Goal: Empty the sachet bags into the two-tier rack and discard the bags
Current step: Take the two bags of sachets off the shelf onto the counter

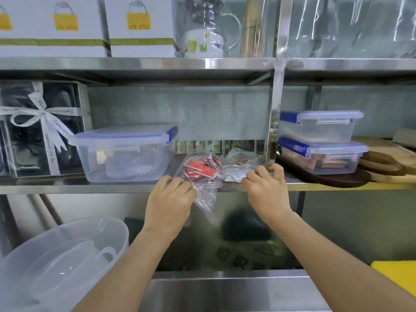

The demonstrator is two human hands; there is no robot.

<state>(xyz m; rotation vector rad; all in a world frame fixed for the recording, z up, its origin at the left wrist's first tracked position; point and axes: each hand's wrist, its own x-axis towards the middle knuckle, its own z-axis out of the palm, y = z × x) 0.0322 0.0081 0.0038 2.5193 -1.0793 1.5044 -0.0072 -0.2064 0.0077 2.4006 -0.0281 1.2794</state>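
A stainless steel shelving unit (225, 64) is filling the view, its tiers backed by a pale wall, with a steel sink basin (236, 293) lying below. Two white boxes (139, 25) on the upper shelf are showing a yellow emblem reading "LIFE STYLE". At far left a dark gift box (40, 129) is sitting tied with a white ribbon printed "Especially For You". Three clear lidded containers with blue clips are resting on the middle shelf: one large (123, 154) at left, two stacked (319, 143) at right. Between them two clear sachet bags are lying at the shelf edge, one (200, 172) holding red sachets, the other (238, 165) holding brownish and white ones; their print is too small to read. The left hand (171, 199) is pinching the red bag's hanging plastic; the right hand (265, 190) is gripping the other bag's edge.
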